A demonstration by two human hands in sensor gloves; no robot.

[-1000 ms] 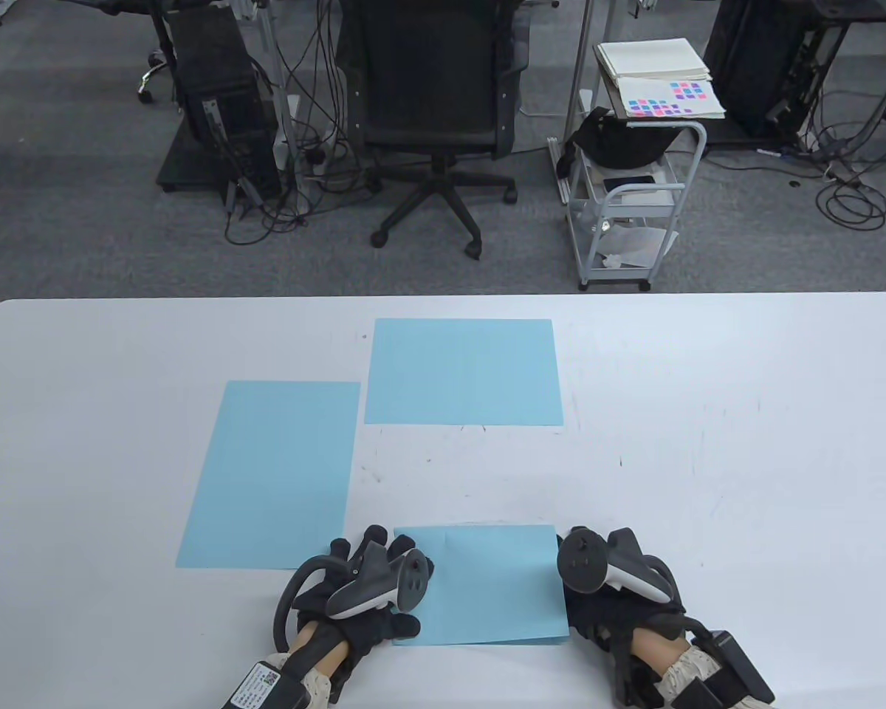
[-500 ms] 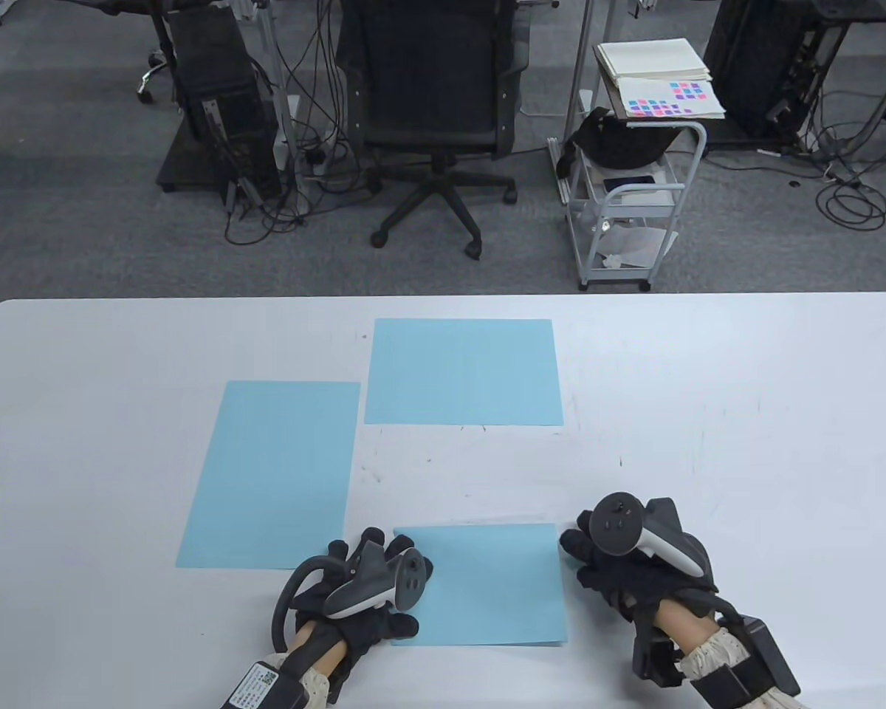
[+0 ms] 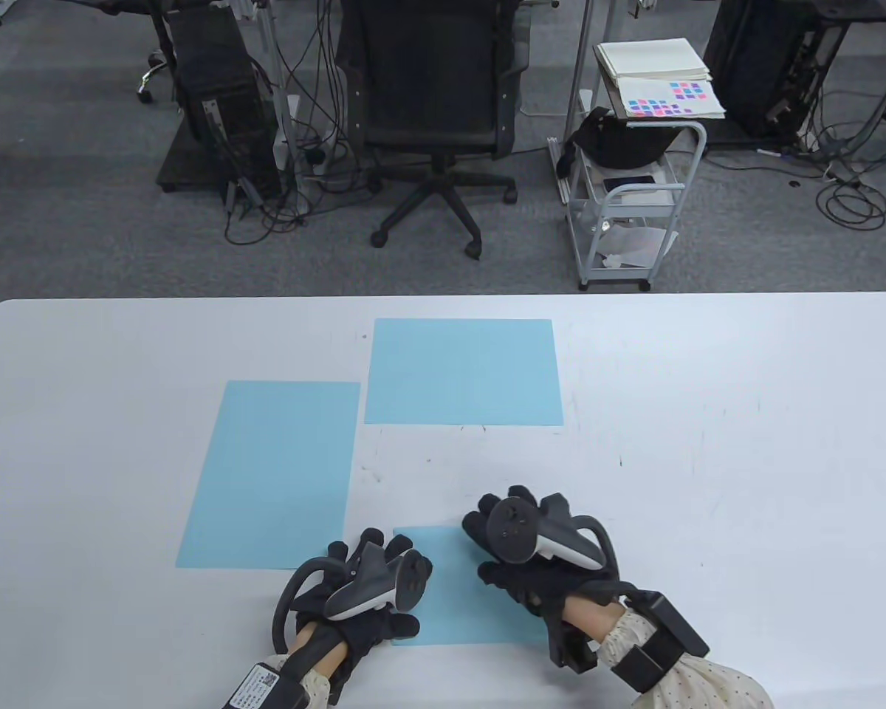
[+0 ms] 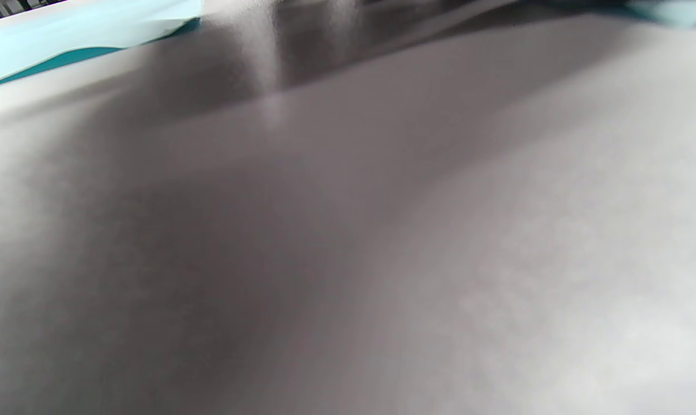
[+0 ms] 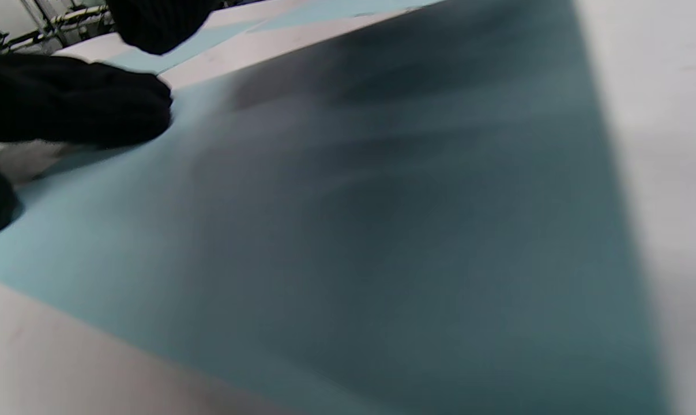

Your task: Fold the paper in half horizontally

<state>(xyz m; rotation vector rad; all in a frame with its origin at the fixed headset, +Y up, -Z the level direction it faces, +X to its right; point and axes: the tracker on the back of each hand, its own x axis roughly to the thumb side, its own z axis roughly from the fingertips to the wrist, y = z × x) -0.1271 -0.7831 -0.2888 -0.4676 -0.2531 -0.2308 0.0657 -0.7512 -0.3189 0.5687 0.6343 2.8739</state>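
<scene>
Matt paper, scuffed table, knit gloves

Folded paper (image 3: 458,602) under the fingers (image 3: 480,526): pale blue, matt, smooth. Table (image 3: 709,443) beyond the fingertips: white, faintly scuffed, probably laminate. Left hand (image 3: 362,591) and right hand (image 3: 531,554): black knit cloth gloves, glossy plastic trackers.

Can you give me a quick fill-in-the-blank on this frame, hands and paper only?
1. The number of light blue sheets lying on the white table is ___.
2. The right hand rests on the folded paper, the sheet ___ to the person.
3. The left hand sits at that paper's ___ edge.
4. The gloves on both hands are ___ in colour.

Missing words: three; nearest; left; black
</scene>
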